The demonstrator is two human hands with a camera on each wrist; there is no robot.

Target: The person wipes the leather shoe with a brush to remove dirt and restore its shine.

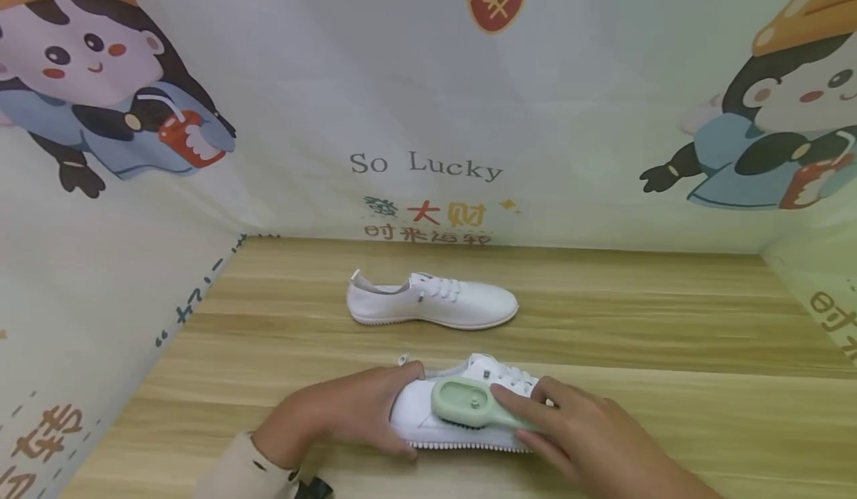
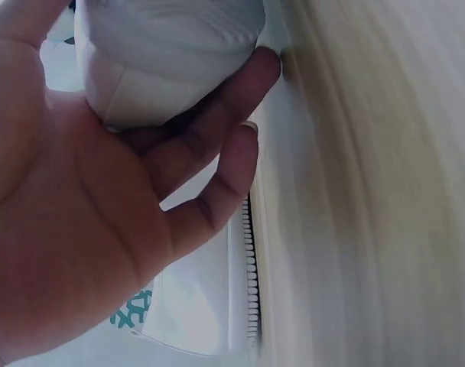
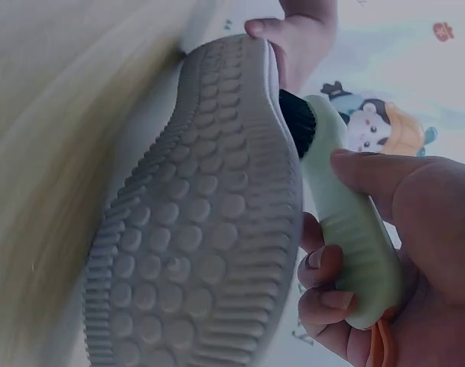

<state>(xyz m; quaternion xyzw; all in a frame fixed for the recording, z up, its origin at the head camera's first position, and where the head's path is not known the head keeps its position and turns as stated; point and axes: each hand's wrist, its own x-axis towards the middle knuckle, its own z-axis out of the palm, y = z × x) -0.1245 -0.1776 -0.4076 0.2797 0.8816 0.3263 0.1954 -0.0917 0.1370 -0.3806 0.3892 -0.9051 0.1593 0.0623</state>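
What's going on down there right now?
A person's left hand grips a white shoe at the heel, while the right hand holds a light green brush by its handle. The brush's dark bristles are against the shoe's near side. A second white shoe rests farther back on the wood-grain surface, its toe to the right, with neither hand on it.

Pale walls [image 1: 321, 60] with cartoon figures [image 1: 100, 86] and lettering [image 1: 426, 166] border a wood-grain surface [image 1: 636, 306].
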